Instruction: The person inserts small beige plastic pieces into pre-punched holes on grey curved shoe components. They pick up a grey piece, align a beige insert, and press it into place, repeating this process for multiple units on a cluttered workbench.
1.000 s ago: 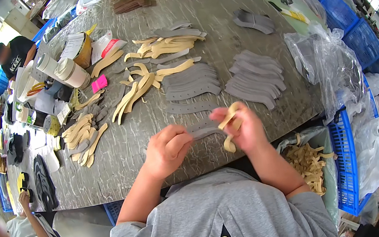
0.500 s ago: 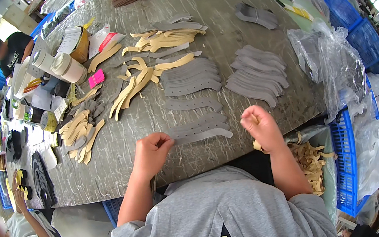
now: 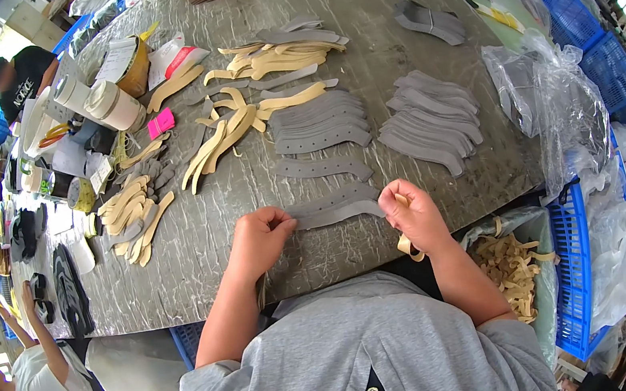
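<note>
A curved grey strip (image 3: pixel 338 214) lies on the table in front of me, overlapping another grey strip with small holes (image 3: pixel 322 202). My left hand (image 3: pixel 261 239) is closed, thumb and fingers pinching the left end of the plain strip. My right hand (image 3: pixel 415 219) is closed round a thin tan strip (image 3: pixel 408 246), which hangs below the palm. Its fingertips are at the grey strip's right end; whether they grip it too is hidden. Just beyond lie a single holed strip (image 3: pixel 323 168) and a row of overlapping holed grey strips (image 3: pixel 320 123).
Overlapping plain grey strips (image 3: pixel 432 123) lie to the right, tan strips (image 3: pixel 227 135) and a mixed pile (image 3: pixel 134 218) to the left. White jars (image 3: pixel 113 106) stand far left. Beside my right arm is a bag of tan scraps (image 3: pixel 504 268) next to a blue crate (image 3: pixel 570 262).
My right hand has come left and down to the grey strip's right end, its fingers still closed. My left hand stays at the other end. At the left, a co-worker's arms have shifted.
</note>
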Available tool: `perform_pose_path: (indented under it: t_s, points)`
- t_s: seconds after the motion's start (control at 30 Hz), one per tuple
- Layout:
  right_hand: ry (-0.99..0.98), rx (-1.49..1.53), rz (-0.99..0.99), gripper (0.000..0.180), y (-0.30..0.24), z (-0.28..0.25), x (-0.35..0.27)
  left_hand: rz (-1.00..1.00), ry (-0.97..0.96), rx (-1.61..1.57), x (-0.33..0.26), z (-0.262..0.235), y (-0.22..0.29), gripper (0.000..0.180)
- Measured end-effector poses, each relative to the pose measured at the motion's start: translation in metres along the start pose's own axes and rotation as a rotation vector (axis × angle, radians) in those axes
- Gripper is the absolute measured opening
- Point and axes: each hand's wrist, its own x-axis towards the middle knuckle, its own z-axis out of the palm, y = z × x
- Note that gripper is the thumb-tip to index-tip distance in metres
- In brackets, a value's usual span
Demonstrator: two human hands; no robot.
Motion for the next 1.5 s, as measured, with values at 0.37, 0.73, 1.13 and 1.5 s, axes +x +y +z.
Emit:
perform_pose_path:
  t_s: [0.37, 0.73, 1.13, 1.5]
  points:
    - [0.206, -0.472, -0.238, 0.015, 0.012, 0.014, 0.013, 0.036, 0.028, 0.05, 0.009, 0.01, -0.011, 0.014]
    - [0.263, -0.847, -0.364, 0.017, 0.006, 0.022, 0.012, -0.051, -0.02, 0.087, 0.012, 0.005, -0.002, 0.014]
    - [-0.07, -1.317, -0.612, 0.04, 0.007, 0.054, 0.003, 0.108, 0.061, 0.185, 0.009, 0.013, -0.008, 0.013]
    - [0.13, -0.91, -0.504, 0.019, -0.01, 0.019, -0.002, 0.194, 0.077, -0.073, -0.009, 0.016, 0.017, 0.018]
